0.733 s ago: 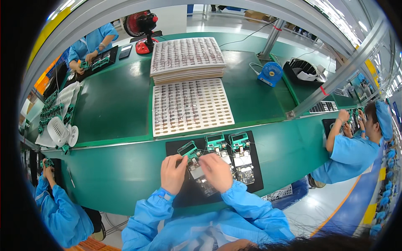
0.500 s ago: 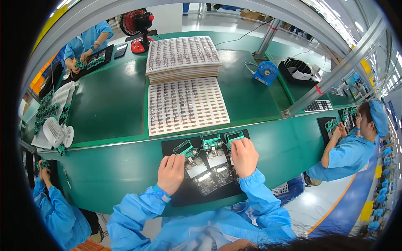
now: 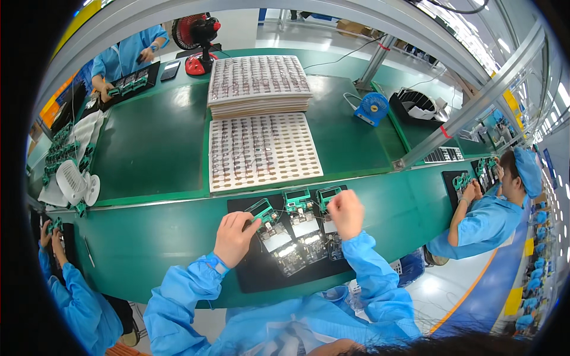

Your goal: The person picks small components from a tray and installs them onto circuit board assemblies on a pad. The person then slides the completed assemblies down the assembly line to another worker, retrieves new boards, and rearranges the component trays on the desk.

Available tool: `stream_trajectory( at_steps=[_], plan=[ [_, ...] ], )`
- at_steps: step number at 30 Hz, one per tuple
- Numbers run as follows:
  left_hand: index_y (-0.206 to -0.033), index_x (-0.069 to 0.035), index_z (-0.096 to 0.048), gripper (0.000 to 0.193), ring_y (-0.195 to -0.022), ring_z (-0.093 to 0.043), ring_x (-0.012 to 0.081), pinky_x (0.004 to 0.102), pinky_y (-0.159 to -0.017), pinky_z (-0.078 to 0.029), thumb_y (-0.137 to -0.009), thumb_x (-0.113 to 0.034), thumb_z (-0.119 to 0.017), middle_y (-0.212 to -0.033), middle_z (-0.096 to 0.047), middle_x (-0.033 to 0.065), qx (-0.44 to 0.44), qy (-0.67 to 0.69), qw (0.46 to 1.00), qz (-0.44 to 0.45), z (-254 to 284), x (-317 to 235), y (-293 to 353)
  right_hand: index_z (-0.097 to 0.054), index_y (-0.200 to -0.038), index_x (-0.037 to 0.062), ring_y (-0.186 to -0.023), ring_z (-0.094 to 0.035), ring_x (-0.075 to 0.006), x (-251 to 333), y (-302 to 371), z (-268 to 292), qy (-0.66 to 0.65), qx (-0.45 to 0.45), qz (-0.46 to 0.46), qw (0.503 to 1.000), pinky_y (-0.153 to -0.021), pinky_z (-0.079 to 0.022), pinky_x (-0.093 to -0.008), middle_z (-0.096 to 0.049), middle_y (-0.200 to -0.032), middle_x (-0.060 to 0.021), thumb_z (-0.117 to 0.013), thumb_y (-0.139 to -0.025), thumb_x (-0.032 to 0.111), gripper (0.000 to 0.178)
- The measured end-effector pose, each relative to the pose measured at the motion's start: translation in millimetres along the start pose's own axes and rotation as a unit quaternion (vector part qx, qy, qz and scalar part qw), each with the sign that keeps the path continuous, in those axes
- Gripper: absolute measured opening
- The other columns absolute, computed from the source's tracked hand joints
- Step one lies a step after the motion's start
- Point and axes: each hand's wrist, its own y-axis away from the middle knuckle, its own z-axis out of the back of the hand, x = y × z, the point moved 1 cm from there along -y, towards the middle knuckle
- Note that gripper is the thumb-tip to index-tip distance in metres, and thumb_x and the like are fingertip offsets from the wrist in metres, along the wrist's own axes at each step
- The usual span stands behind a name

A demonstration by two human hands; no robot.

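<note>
A black mat (image 3: 249, 279) in front of me bears three circuit boards with green frames at their far ends. My left hand (image 3: 234, 236) has its fingers closed at the near left corner of the left green frame (image 3: 261, 210). The middle circuit board (image 3: 306, 228), with its green frame (image 3: 297, 197), lies untouched between my hands. Just beside the right green frame (image 3: 329, 194), my right hand (image 3: 346, 213) is closed with curled fingers, and whatever they pinch is hidden. It partly covers the right circuit board (image 3: 334, 248). Thin wires run near the frames.
Beyond the mat lie a white tray (image 3: 297, 157) of small wired parts and a stack of similar trays (image 3: 261, 77). Fans stand around: blue (image 3: 374, 108), white (image 3: 74, 183), red and black (image 3: 196, 38). Co-workers (image 3: 490, 219) sit left, right and far left. A metal post (image 3: 439, 133) slants at right.
My left hand has drawn slightly left, showing more of the left green frame. My right hand has lifted a little upward, uncovering part of the right frame. The view has shifted slightly.
</note>
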Motion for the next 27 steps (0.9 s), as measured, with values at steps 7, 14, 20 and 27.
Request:
stream_trajectory(
  at_steps=[7, 14, 20, 27],
  plan=[
    [-0.098, -0.003, -0.067, 0.027, -0.084, -0.059, 0.0242, 0.0353, -0.075, -0.049, -0.071, 0.001, -0.063, -0.092, -0.059, 0.0074, -0.032, 0.056, 0.997, -0.031, -2.3, 14.7, 4.9, -0.058, -0.072, 0.0062, -0.059, -0.059, -0.0229, 56.9, -4.8, -11.8, -0.129, 0.065, 0.021, 0.989, -0.051, -0.048, -0.0335, -0.056, -0.072, -0.0065, -0.069, -0.074, 0.002, 0.012],
    [-0.095, -0.002, -0.066, 0.025, -0.079, -0.060, 0.0239, 0.0352, -0.073, -0.050, -0.071, -0.001, -0.066, -0.087, -0.061, 0.0072, 0.000, 0.064, 0.994, -0.088, 3.3, 29.0, 3.0, -0.052, -0.077, 0.0065, -0.072, -0.061, -0.0227, 81.4, -0.8, -36.6, 0.063, 0.157, 0.158, 0.973, -0.057, -0.052, -0.0317, -0.052, -0.077, -0.0070, -0.065, -0.073, 0.006, 0.013],
    [-0.093, 0.000, -0.066, 0.023, -0.079, -0.060, 0.0225, 0.0346, -0.072, -0.050, -0.070, -0.004, -0.066, -0.090, -0.062, 0.0082, 0.014, 0.030, 0.984, -0.175, 3.8, 36.5, -3.6, -0.051, -0.077, 0.0048, -0.070, -0.061, -0.0262, 106.3, -7.6, -43.8, 0.168, 0.184, 0.141, 0.958, -0.054, -0.052, -0.0360, -0.051, -0.073, -0.0093, -0.061, -0.073, 0.001, 0.011],
    [-0.082, -0.004, -0.060, 0.017, -0.075, -0.058, 0.0229, 0.0342, -0.071, -0.048, -0.067, -0.001, -0.068, -0.082, -0.058, 0.0065, -0.033, 0.055, 0.994, -0.088, -8.9, 28.2, -5.9, -0.057, -0.074, 0.0026, -0.059, -0.058, -0.0242, 52.9, -14.8, -33.4, -0.125, 0.100, -0.016, 0.987, -0.053, -0.047, -0.0359, -0.057, -0.072, -0.0100, -0.066, -0.076, 0.005, 0.010]
  ],
)
